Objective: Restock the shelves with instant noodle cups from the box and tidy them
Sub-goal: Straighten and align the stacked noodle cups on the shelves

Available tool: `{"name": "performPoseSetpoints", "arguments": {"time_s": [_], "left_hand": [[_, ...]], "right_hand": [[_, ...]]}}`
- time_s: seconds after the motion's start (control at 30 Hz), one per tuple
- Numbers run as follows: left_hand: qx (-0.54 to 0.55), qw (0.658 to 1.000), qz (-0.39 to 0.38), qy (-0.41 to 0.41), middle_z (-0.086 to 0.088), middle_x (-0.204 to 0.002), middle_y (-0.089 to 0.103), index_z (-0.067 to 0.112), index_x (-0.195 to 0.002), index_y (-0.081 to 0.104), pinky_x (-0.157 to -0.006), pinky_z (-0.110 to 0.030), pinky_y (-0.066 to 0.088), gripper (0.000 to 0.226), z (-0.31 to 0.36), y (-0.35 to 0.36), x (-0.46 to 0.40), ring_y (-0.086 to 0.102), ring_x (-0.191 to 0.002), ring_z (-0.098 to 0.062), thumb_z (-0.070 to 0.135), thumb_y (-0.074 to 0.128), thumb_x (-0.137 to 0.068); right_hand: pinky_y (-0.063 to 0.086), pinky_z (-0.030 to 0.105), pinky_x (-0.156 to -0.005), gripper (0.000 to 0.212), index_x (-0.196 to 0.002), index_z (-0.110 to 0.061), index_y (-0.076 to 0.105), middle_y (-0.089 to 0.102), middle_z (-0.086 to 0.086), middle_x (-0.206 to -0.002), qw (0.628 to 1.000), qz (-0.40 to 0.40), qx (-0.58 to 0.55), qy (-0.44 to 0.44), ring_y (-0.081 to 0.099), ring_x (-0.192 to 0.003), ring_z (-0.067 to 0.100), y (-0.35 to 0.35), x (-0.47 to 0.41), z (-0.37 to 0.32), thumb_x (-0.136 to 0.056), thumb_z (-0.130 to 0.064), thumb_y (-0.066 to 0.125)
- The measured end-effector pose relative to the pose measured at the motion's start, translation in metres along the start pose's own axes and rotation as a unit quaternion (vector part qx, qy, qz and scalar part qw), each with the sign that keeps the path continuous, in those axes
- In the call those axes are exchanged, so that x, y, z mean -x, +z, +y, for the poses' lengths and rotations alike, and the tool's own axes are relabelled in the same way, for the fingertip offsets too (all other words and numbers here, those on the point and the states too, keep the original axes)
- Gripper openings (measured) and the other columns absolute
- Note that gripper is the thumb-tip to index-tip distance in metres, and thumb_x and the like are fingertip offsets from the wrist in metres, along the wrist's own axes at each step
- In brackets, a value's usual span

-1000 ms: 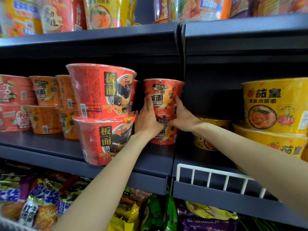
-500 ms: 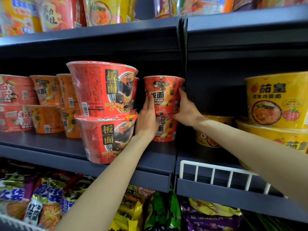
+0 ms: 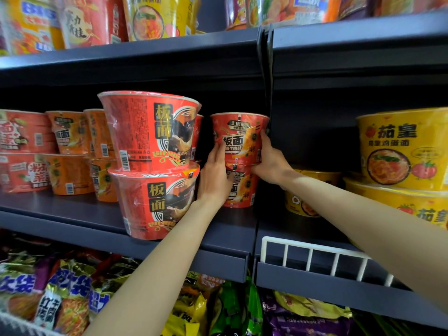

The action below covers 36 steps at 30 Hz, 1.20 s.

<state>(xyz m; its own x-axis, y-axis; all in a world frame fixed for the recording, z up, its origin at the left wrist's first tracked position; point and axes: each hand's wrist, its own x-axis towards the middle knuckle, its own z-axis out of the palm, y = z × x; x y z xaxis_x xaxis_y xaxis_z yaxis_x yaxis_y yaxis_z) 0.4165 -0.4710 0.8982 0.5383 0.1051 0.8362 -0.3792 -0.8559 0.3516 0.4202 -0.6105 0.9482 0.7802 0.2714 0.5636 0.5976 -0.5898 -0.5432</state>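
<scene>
Gripping cup stack (image 3: 238, 151) beside shelf divider (image 3: 265, 93)

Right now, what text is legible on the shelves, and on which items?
"板面": upper big red bowl and lower big red bowl.
"板面": small red cup held between left hand and right hand.
"茄皇": yellow bowl.
Barcodes, fine print, upper-shelf cups and the bags below: too small or blurred.
</scene>
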Motion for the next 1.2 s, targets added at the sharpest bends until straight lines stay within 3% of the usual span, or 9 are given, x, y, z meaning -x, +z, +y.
{"name": "performPoseSetpoints", "arguments": {"time_s": [0.2, 0.33, 0.53, 0.63, 0.73, 0.83, 0.9, 1.03, 1.2], "left_hand": [[-0.008, 0.999, -0.028, -0.017, -0.011, -0.155, 0.02, 0.013, -0.151, 0.012, -0.11, -0.037, 0.029, 0.084, 0.0, 0.001, 0.0, 0.03, -0.138, -0.029, 0.01, 0.065, -0.086], [-0.031, 0.997, -0.062, -0.035, -0.012, -0.156, 0.011, 0.011, -0.151, 0.006, -0.114, -0.035, 0.019, 0.083, 0.014, -0.012, 0.01, 0.016, -0.142, -0.029, 0.012, 0.061, -0.089], [-0.085, 0.978, -0.104, 0.161, -0.009, -0.137, 0.049, 0.012, -0.14, 0.042, -0.1, -0.042, 0.043, 0.056, 0.03, -0.079, 0.068, 0.051, -0.121, -0.029, -0.004, 0.05, -0.087], [-0.089, 0.953, -0.012, 0.291, -0.004, -0.106, 0.07, 0.011, -0.12, 0.063, -0.067, -0.037, 0.057, 0.039, 0.018, -0.125, 0.101, 0.067, -0.09, -0.023, -0.001, 0.056, -0.084], [-0.025, 0.929, 0.135, 0.344, 0.0, -0.092, 0.072, 0.009, -0.103, 0.071, -0.069, -0.029, 0.054, 0.023, -0.009, -0.161, 0.124, 0.066, -0.081, -0.018, 0.003, 0.058, -0.085], [0.002, 0.96, 0.18, 0.212, -0.003, -0.116, 0.061, 0.012, -0.12, 0.058, -0.097, -0.026, 0.038, 0.038, -0.042, -0.18, 0.117, 0.054, -0.107, -0.021, 0.018, 0.064, -0.083], [0.102, 0.988, 0.103, 0.06, 0.002, -0.138, 0.04, 0.026, -0.138, 0.035, -0.108, -0.031, 0.029, 0.069, -0.062, -0.185, 0.105, 0.036, -0.129, -0.014, 0.037, 0.066, -0.077], [0.389, 0.901, -0.089, -0.168, 0.004, -0.152, 0.029, 0.038, -0.146, 0.013, -0.113, -0.044, 0.029, 0.091, -0.086, -0.189, 0.08, 0.031, -0.138, -0.015, 0.032, 0.072, -0.078], [0.363, 0.917, -0.125, -0.106, 0.013, -0.139, 0.042, 0.037, -0.148, 0.018, -0.103, -0.034, 0.041, 0.081, -0.083, -0.178, 0.087, 0.046, -0.125, -0.011, 0.018, 0.067, -0.086]], "right_hand": [[0.044, 0.035, -0.098, 0.101, -0.15, -0.012, -0.016, 0.052, 0.014, -0.134, 0.998, -0.05, 0.04, 0.009, 0.053, -0.121, 0.028, -0.002, -0.004, -0.002, -0.088, -0.017, 0.064], [0.041, 0.034, -0.101, 0.093, -0.152, -0.017, 0.007, 0.045, 0.012, -0.139, 0.998, -0.058, 0.038, 0.001, 0.047, -0.127, 0.028, -0.008, 0.006, -0.009, -0.083, -0.021, 0.07], [0.034, 0.019, -0.094, 0.05, -0.135, -0.018, 0.048, 0.049, 0.008, -0.134, 0.979, 0.016, 0.146, -0.139, 0.05, -0.122, 0.022, -0.028, 0.068, -0.038, -0.088, -0.018, 0.062], [0.041, 0.024, -0.096, 0.038, -0.126, -0.02, 0.056, 0.058, 0.001, -0.126, 0.974, 0.027, 0.137, -0.181, 0.054, -0.116, 0.015, -0.02, 0.096, -0.054, -0.089, -0.015, 0.06], [0.041, 0.02, -0.096, 0.047, -0.133, -0.026, 0.047, 0.056, -0.007, -0.127, 0.991, -0.015, 0.025, -0.133, 0.053, -0.116, 0.008, -0.001, 0.11, -0.075, -0.089, -0.018, 0.063], [0.037, 0.026, -0.1, 0.077, -0.145, -0.034, 0.023, 0.04, -0.014, -0.133, 0.992, -0.072, -0.074, -0.068, 0.042, -0.122, 0.004, 0.026, 0.11, -0.096, -0.084, -0.027, 0.07], [0.031, 0.027, -0.106, 0.09, -0.149, -0.032, 0.013, 0.036, -0.016, -0.134, 0.985, -0.069, -0.151, -0.037, 0.035, -0.124, 0.001, 0.046, 0.11, -0.108, -0.082, -0.025, 0.073], [0.025, 0.04, -0.115, 0.106, -0.15, -0.03, 0.007, 0.026, 0.0, -0.153, 0.992, 0.043, -0.119, -0.025, 0.026, -0.139, 0.015, 0.079, 0.112, -0.118, -0.073, -0.041, 0.078], [0.031, 0.045, -0.112, 0.122, -0.148, -0.039, -0.003, 0.028, -0.001, -0.153, 0.989, 0.061, -0.133, 0.005, 0.029, -0.14, 0.018, 0.098, 0.12, -0.126, -0.059, -0.064, 0.077]]}}
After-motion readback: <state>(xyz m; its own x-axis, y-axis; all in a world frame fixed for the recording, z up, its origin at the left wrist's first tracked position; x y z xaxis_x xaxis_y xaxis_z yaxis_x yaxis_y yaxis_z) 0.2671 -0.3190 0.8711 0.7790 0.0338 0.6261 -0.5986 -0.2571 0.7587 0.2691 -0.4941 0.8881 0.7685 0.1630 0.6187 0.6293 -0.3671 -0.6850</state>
